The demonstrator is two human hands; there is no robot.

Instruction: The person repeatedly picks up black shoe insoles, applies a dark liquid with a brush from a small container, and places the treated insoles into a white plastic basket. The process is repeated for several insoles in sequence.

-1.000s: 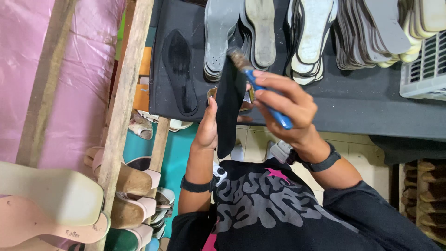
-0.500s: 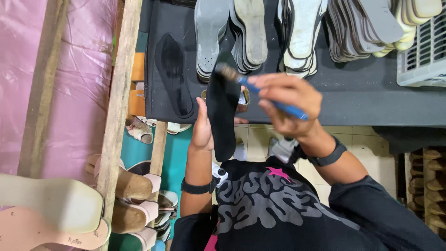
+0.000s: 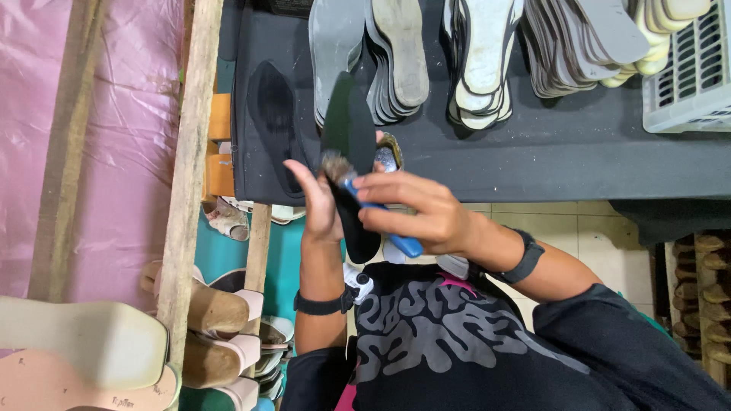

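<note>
My left hand [image 3: 320, 204] holds a long black shoe insole [image 3: 349, 125] upright in front of me, fingers behind its lower half. My right hand [image 3: 420, 209] grips a brush with a blue handle [image 3: 390, 230]. The brush's bristles [image 3: 333, 166] rest on the insole's face near its middle. A second black insole [image 3: 272, 114] lies flat on the dark table [image 3: 571, 156] just left of the held one. A small round tin [image 3: 390, 152] shows partly behind the held insole.
Stacks of grey soles [image 3: 381, 61], white soles [image 3: 481, 65] and more grey ones [image 3: 579, 42] lie along the table's far side, with a grey slotted basket [image 3: 689, 76] at right. A wooden post [image 3: 190, 190], a pink plastic sheet [image 3: 114, 114] and several sandals [image 3: 221, 320] are at left.
The brush has gone from the insole's upper tip down to its middle. My left hand has kept hold of the insole, now raised higher over the table.
</note>
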